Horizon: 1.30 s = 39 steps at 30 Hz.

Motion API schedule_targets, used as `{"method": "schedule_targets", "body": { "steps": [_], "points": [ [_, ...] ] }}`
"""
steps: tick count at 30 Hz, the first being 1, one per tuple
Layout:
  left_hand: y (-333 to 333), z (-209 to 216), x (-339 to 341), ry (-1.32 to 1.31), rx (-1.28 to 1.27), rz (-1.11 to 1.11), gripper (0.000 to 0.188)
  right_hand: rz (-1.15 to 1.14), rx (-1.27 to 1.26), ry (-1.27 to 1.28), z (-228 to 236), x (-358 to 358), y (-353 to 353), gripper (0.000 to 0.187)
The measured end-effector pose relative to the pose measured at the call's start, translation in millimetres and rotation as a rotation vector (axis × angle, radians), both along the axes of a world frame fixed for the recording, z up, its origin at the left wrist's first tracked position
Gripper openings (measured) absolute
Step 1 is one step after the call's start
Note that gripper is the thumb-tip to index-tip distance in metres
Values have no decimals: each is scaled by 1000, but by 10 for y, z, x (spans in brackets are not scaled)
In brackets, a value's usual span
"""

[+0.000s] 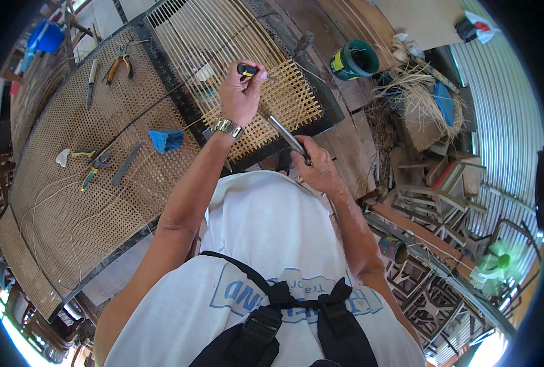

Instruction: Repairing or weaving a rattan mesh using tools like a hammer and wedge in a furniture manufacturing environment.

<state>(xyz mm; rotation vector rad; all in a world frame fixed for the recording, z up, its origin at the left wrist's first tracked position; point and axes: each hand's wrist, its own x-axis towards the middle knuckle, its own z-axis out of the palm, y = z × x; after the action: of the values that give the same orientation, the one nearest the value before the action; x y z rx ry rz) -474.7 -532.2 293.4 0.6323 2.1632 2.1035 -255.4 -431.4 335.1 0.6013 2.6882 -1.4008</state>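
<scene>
My left hand, with a metal watch on its wrist, is closed around a screwdriver-like tool with a black and yellow handle. A short, thin shaft pokes out to the right of the fingers. The hand is over a dark-framed panel where woven cane meets long parallel strands. Lower right, my right hand grips a silver metal rod by its dark end. Its far end points up and left over the weave; what kind of tool it is I cannot make out.
A large cane-mesh panel at left carries orange-handled pliers, a knife, yellow-handled cutters, a flat blade and a blue block. At right are a green bucket, loose cane strips and stacked wooden frames.
</scene>
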Motion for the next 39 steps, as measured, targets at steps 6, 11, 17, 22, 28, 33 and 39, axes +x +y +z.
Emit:
{"method": "schedule_targets", "body": {
  "steps": [6, 11, 17, 22, 28, 33, 39],
  "points": [
    [33, 15, -7, 18, -70, -25, 21, 1, 2, 30, -18, 17, -7, 37],
    [-42, 154, 39, -31, 88, -33, 21, -196, 7, 202, -77, 78, -115, 38],
    [5, 42, 109, 36, -58, -55, 20, -67, 32, 109, 6, 174, -132, 36],
    [9, 52, 79, 71, -29, -84, 20, -283, -40, 94, 25, 126, -115, 34],
    [-13, 100, 141, 21, 15, -91, 20, -82, 7, 74, 10, 318, -212, 37],
    [52, 79, 205, -20, -88, -122, 22, -20, -3, 82, 63, 222, -98, 39],
    [-82, 151, 214, -11, 39, -113, 21, -179, -1, 108, 118, 316, -144, 40]
  ]
}}
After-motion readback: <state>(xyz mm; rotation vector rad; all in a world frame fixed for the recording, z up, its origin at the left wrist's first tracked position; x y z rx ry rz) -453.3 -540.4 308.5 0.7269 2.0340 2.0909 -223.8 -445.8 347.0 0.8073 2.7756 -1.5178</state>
